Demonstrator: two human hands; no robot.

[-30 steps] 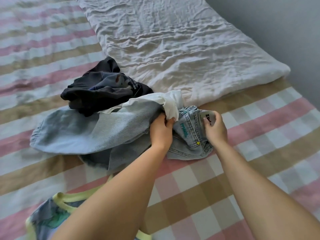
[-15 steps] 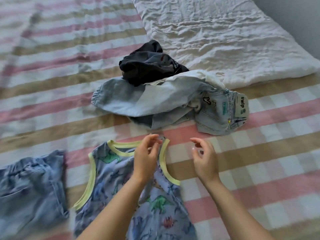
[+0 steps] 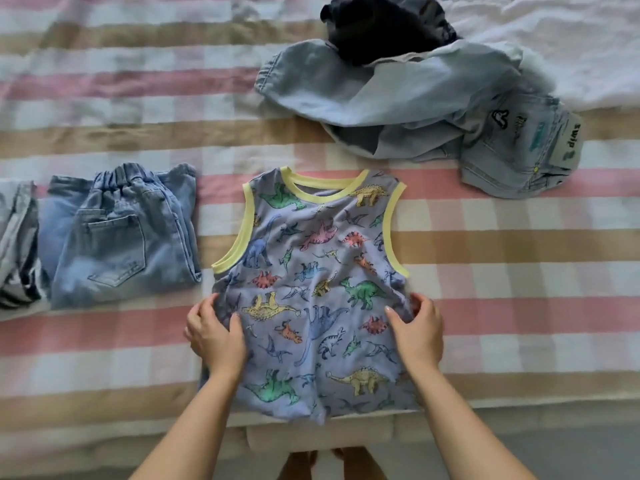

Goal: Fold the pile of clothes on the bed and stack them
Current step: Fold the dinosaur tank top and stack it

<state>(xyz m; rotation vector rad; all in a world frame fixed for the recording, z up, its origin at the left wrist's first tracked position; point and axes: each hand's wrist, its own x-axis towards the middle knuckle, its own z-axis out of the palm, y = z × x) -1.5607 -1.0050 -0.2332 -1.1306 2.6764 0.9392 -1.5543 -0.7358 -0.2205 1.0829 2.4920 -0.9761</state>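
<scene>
A blue sleeveless dinosaur-print top (image 3: 311, 282) with yellow trim lies flat, front up, on the checked bed cover (image 3: 519, 254), its hem toward me. My left hand (image 3: 214, 336) grips its left side edge near the waist, thumb on top of the cloth. My right hand (image 3: 417, 329) holds the right side edge the same way. Beyond the top sits the unfolded pile: light denim clothes (image 3: 398, 98) with a dark garment (image 3: 377, 32) on them. Folded blue jeans (image 3: 117, 237) lie to the left.
Another folded piece (image 3: 17, 244) with stripes rests at the far left edge beside the jeans. A rumpled white duvet (image 3: 571, 39) covers the far right of the bed. The bed's near edge (image 3: 318, 441) runs just below the top's hem.
My hands let go of the denim pile, moved down to the dinosaur top and spread it flat; they now hold its two sides. The view has tilted down toward me.
</scene>
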